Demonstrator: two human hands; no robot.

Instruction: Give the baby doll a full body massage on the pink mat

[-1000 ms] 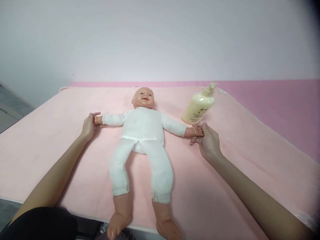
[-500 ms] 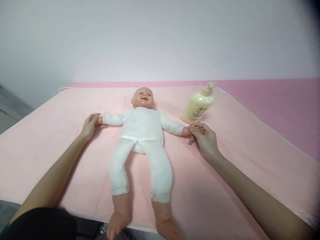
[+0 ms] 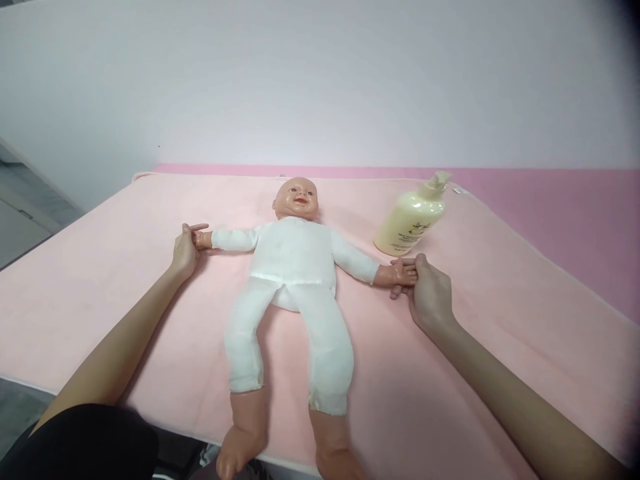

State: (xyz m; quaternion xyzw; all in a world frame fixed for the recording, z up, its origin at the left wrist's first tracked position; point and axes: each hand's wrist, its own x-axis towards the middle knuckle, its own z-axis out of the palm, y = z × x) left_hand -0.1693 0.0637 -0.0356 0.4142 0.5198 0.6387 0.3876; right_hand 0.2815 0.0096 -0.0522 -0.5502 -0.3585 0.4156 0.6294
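Note:
A baby doll (image 3: pixel 293 273) in a white suit lies on its back on a pale pink blanket (image 3: pixel 100 280), arms spread out to both sides, feet over the near edge. My left hand (image 3: pixel 185 253) pinches the doll's small hand at the left, thumb and fingers around it. On the other side, my right hand (image 3: pixel 427 293) grips the doll's other hand, which pokes out between my fingers. A cream pump bottle (image 3: pixel 410 217) stands tilted just behind my right hand, close to it.
The blanket covers a bed with a darker pink sheet (image 3: pixel 565 220) showing at the right. A plain pale wall rises behind. Grey floor (image 3: pixel 25 220) lies to the left, past the blanket's edge.
The view has shifted slightly, so everything sits a little further right. My right hand slid back outward along the doll's hand. The left hand still holds the doll's other hand.

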